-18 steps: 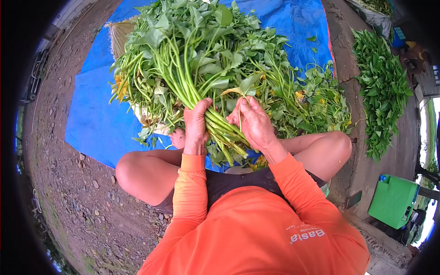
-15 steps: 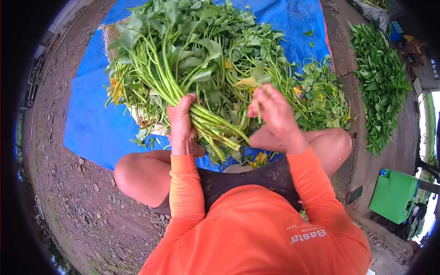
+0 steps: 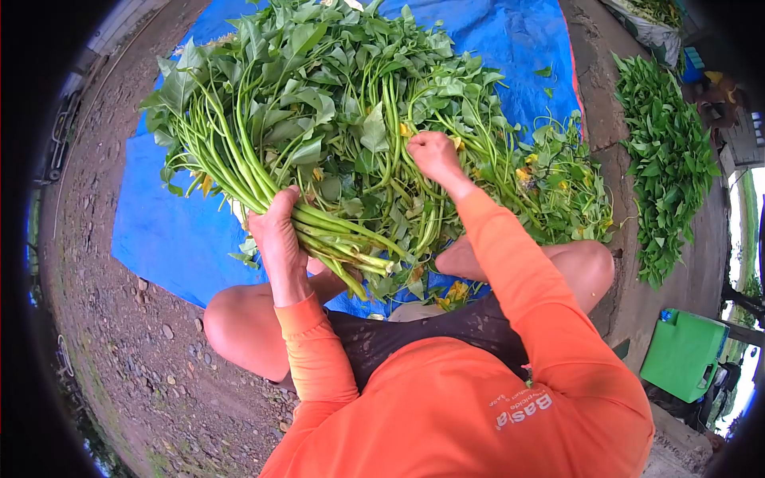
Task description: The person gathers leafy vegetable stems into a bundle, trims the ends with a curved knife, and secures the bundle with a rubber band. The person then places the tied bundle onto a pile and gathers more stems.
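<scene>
1. Since the previous frame, the left hand (image 3: 276,235) has shifted leftward with its bundle of leafy stems (image 3: 247,163), and the right hand (image 3: 434,157) has reached forward over the pile.
2. Bare knees (image 3: 243,331) flank the cut stem ends; yellow leaves (image 3: 454,295) lie between.
3. Left hand: wrapped firmly round the stems. Right: fingers curled closed; whether they grip anything cannot be told.
4. Bundled leaves block part of the pile of greens (image 3: 470,88), spread on a blue tarp (image 3: 171,231).
5. Off right: a green plastic container (image 3: 681,354) and, farther, another leafy heap (image 3: 665,159).
</scene>
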The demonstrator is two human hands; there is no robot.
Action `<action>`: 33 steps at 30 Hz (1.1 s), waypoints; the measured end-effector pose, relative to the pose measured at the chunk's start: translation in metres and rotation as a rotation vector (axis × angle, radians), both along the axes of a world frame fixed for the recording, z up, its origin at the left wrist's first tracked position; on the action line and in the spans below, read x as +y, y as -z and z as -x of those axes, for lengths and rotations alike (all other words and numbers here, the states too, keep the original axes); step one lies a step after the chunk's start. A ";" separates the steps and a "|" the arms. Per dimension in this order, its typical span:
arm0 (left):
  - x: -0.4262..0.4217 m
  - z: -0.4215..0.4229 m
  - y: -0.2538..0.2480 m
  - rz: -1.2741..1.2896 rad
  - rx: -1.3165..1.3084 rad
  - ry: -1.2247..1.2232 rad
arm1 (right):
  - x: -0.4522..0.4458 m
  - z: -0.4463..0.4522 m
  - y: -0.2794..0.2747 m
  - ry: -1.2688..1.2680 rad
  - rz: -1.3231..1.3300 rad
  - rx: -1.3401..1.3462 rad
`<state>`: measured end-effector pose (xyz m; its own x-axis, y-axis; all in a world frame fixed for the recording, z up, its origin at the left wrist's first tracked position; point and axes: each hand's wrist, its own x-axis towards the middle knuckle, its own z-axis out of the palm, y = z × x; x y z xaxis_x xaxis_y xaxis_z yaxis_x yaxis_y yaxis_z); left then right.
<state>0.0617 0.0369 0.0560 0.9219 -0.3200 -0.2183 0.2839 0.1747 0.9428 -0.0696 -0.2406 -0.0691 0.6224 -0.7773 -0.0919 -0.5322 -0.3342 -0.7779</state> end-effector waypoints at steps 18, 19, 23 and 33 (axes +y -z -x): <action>0.016 -0.009 0.008 0.017 0.078 -0.003 | 0.084 0.007 0.046 -0.043 0.264 0.135; 0.016 -0.008 0.006 0.014 0.079 0.000 | 0.087 0.006 0.053 -0.025 0.299 0.081; 0.019 -0.005 0.001 -0.001 0.085 0.006 | 0.080 0.012 0.049 -0.033 0.141 0.034; 0.023 -0.005 0.001 0.046 0.070 0.035 | 0.054 0.118 -0.144 0.029 -0.964 -0.425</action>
<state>0.0670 0.0602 0.0549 0.8932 -0.3626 -0.2659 0.3552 0.2063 0.9117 -0.1875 -0.1863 0.0749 0.7306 -0.5070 -0.4574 -0.1508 0.5336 -0.8322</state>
